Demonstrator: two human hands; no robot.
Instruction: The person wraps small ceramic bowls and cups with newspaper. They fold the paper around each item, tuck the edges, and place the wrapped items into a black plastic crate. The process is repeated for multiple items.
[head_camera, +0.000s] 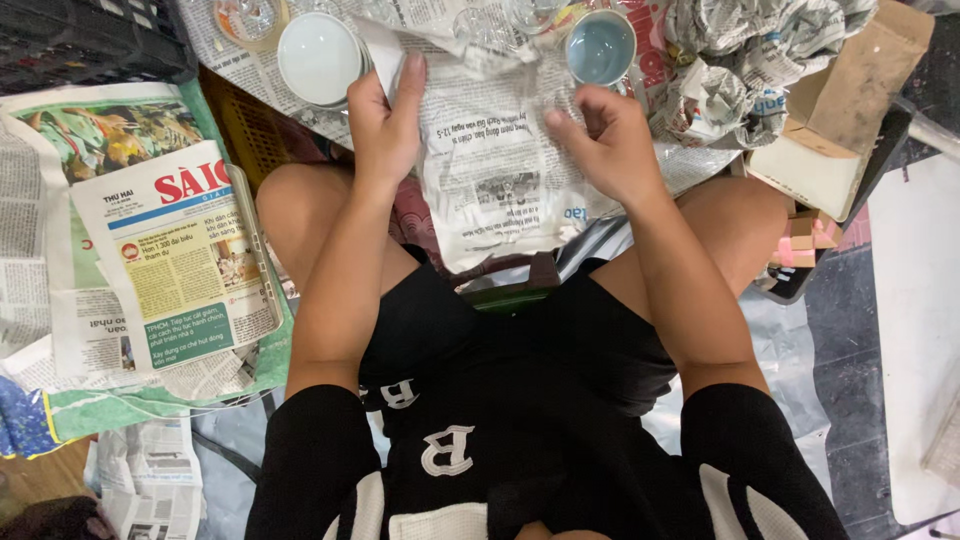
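The light is bright and soft all over, with only faint shadows. The white bowl (318, 58) shines a little. Everything looks sharp, though the edges bend outward slightly.
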